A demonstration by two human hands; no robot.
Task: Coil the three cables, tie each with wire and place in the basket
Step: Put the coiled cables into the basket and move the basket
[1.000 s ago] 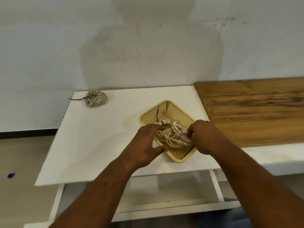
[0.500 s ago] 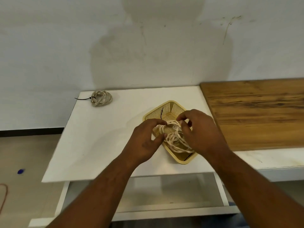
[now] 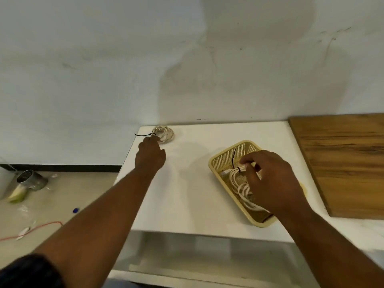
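Head view: the left hand (image 3: 150, 155) reaches out to the far left corner of the white bench (image 3: 187, 183). Its fingers are stretched forward and the thumb is spread aside. The fingertips meet the near edge of a coiled cable (image 3: 165, 134) lying there, which is tied with a black wire (image 3: 141, 135) whose end pokes out to the left.

The right hand (image 3: 270, 179) hangs over the yellow basket (image 3: 216, 163), which sits nearer the bench's right side. Its fingers are loosely curled, with thumb and forefinger right by the tied cables in the basket (image 3: 234, 177). Whether they pinch the bundle cannot be told. A black wire end (image 3: 233, 156) stands up from that bundle.

A wooden board (image 3: 342, 163) lies to the right of the basket. On the floor at left are a metal can (image 3: 31, 179) and a red cord (image 3: 41, 225).
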